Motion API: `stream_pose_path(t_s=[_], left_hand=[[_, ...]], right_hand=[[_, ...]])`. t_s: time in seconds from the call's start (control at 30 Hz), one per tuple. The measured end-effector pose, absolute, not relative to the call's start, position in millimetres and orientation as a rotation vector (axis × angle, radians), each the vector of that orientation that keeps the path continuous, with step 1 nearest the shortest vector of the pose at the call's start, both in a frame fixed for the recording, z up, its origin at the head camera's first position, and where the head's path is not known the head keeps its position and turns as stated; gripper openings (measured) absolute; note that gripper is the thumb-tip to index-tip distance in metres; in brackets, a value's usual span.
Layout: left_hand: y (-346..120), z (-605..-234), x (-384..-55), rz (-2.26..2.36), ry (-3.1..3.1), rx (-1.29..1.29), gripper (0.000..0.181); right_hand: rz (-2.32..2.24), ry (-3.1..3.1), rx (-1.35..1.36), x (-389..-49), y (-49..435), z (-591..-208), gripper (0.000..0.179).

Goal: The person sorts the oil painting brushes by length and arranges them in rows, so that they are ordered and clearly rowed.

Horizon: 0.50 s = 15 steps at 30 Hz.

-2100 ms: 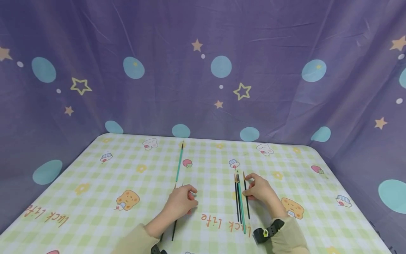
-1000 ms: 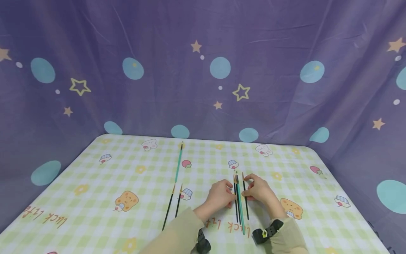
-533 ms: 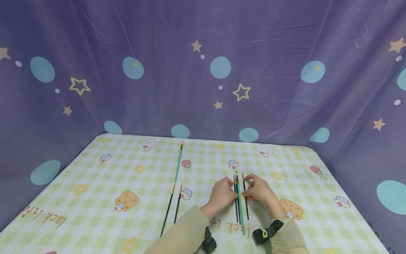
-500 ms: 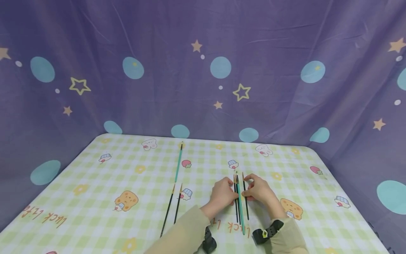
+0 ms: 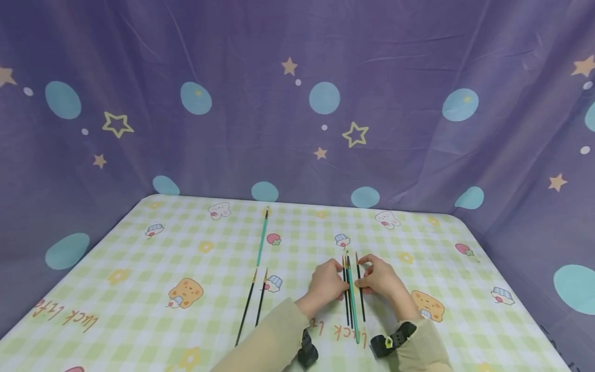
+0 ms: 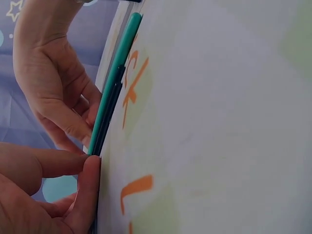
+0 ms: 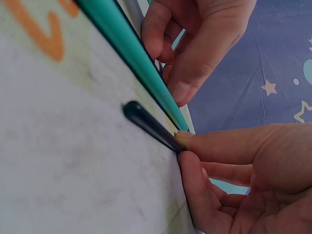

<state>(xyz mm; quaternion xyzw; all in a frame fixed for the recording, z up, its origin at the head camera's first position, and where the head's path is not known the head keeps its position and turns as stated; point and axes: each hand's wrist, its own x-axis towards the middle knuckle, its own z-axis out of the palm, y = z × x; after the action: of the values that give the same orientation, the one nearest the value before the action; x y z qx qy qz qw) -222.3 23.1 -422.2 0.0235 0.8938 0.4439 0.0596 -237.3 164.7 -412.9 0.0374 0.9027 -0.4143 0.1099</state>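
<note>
On the right half of the table, a teal paintbrush (image 5: 355,315) lies against slim black paintbrushes (image 5: 346,309), bristles pointing away from me. My left hand (image 5: 325,281) reaches in from the left and pinches this group between thumb and forefinger, the thumb across the teal handle. Just to the right, another black paintbrush (image 5: 362,302) lies a small gap away; my right hand (image 5: 382,277) pinches it, as the right wrist view also shows at its dark handle (image 7: 151,124). Bristles and ferrules are hidden in both wrist views.
Farther left, a second teal paintbrush (image 5: 263,237) lies near the back of the table. Two black paintbrushes (image 5: 247,307) lie side by side in front of it, partly behind my left sleeve (image 5: 265,341). A checked cloth (image 5: 139,289) covers the table, and a purple curtain (image 5: 241,139) surrounds it.
My left hand has moved right, away from the two black paintbrushes at left, and taken hold of the teal and black group. The right hand stays at its brush.
</note>
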Motion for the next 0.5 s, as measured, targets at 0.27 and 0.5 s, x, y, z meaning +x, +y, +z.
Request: stream_pose_path(t_s=[0.27, 0.5], left_hand=[[24.7, -418.9, -222.3, 1.319, 2.713, 0.059, 0.030], [24.9, -419.3, -225.1, 1.238, 2.827, 0.095, 0.030]], right_hand=[[-1.210, 2.645, 0.117, -238.0, 165.1, -412.7, 0.052], [-1.206, 2.653, 0.110, -237.6, 165.2, -412.7, 0.052]])
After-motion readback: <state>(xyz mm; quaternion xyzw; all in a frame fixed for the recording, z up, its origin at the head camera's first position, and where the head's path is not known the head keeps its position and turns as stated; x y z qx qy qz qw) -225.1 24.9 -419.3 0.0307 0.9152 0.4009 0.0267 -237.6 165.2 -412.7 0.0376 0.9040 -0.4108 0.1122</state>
